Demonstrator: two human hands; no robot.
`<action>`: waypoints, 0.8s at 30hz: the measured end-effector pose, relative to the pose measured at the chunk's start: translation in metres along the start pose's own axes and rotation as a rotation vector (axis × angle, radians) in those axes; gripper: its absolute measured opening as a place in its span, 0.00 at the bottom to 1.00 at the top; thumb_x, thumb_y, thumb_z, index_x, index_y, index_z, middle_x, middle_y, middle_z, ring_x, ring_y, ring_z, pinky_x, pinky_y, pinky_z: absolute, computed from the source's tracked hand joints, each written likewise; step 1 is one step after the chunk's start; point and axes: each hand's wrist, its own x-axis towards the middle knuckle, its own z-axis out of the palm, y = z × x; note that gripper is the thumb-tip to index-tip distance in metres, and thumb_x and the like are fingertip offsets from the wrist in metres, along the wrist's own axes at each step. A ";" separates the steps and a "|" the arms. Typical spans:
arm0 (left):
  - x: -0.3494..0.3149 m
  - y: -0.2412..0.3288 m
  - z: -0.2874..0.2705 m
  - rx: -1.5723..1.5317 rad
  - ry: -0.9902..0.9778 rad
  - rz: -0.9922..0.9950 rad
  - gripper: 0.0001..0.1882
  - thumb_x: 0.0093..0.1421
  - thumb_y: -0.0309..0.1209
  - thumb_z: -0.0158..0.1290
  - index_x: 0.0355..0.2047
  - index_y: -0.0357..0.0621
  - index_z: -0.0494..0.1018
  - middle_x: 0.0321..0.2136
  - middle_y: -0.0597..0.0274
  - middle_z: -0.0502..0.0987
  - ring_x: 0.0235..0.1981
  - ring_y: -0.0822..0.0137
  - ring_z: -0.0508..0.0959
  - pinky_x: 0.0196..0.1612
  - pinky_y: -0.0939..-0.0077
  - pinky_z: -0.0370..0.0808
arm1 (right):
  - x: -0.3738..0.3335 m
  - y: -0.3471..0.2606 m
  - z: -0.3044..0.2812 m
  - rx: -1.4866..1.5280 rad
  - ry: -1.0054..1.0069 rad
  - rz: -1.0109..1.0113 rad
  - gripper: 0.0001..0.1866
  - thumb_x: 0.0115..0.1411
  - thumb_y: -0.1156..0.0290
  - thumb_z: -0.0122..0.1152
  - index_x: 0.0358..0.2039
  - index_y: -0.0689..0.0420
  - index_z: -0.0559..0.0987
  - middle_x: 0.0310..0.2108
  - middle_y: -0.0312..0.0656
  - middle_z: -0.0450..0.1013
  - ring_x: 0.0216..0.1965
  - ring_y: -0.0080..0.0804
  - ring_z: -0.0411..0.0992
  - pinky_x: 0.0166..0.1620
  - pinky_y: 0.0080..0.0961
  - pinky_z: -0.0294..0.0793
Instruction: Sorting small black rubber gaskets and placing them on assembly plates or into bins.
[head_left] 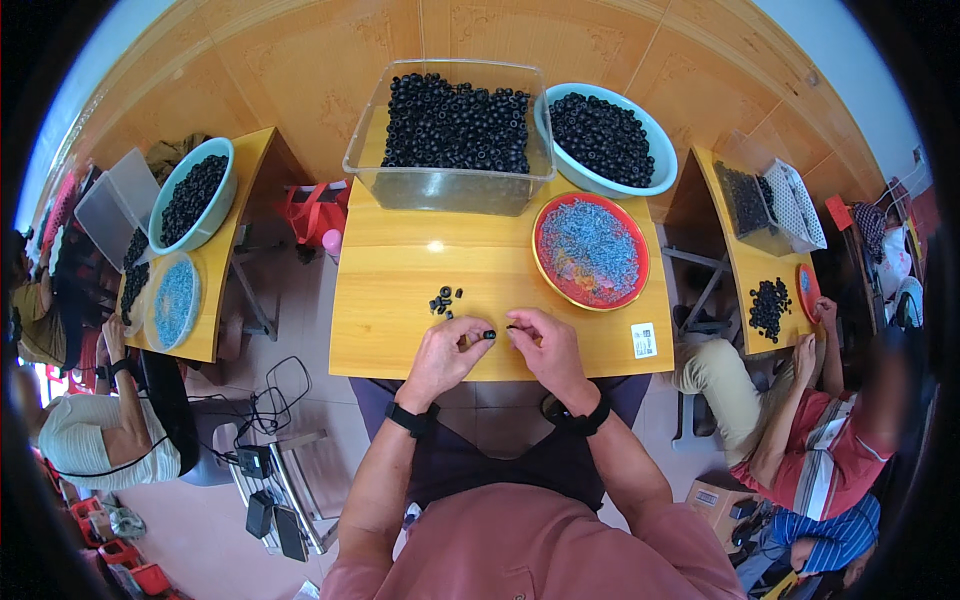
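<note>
Over the front edge of the wooden table [400, 250], my left hand [446, 350] pinches a small black cylindrical plastic piece [489, 335] between thumb and fingers. A short gap to the right, my right hand [550, 348] is closed in a pinch; a tiny dark bit shows at its fingertips, too small to name. Several loose black pieces [443, 299] lie just beyond my left hand. To the far right of my hands sits a red bowl [600, 298] with a yellow rim, full of small bluish-grey metal parts that look like screws.
A clear plastic bin [450, 190] and a light blue basin [664, 172], both heaped with black pieces, stand at the back. A white label [643, 340] lies at the front right. People work at side tables left and right. Cables [270, 410] trail near a metal stool.
</note>
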 end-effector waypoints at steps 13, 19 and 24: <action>0.000 0.001 -0.002 0.068 0.008 0.039 0.12 0.58 0.29 0.64 0.41 0.39 0.80 0.27 0.56 0.79 0.24 0.66 0.76 0.30 0.73 0.75 | -0.007 -0.004 0.014 -0.185 0.033 -0.269 0.07 0.58 0.76 0.66 0.38 0.59 0.80 0.31 0.47 0.78 0.31 0.46 0.78 0.34 0.36 0.78; 0.000 0.003 -0.002 0.041 0.007 0.016 0.12 0.58 0.29 0.64 0.40 0.39 0.80 0.27 0.56 0.79 0.25 0.66 0.77 0.30 0.72 0.75 | -0.008 -0.005 0.014 -0.178 0.067 -0.221 0.06 0.58 0.76 0.66 0.36 0.59 0.79 0.30 0.46 0.78 0.30 0.46 0.78 0.32 0.36 0.78; 0.000 0.002 -0.002 0.060 -0.013 0.039 0.11 0.57 0.28 0.64 0.40 0.39 0.80 0.27 0.56 0.79 0.25 0.65 0.77 0.30 0.73 0.75 | -0.008 -0.001 0.015 -0.201 0.058 -0.295 0.06 0.58 0.77 0.66 0.36 0.60 0.79 0.30 0.46 0.78 0.30 0.46 0.79 0.32 0.36 0.78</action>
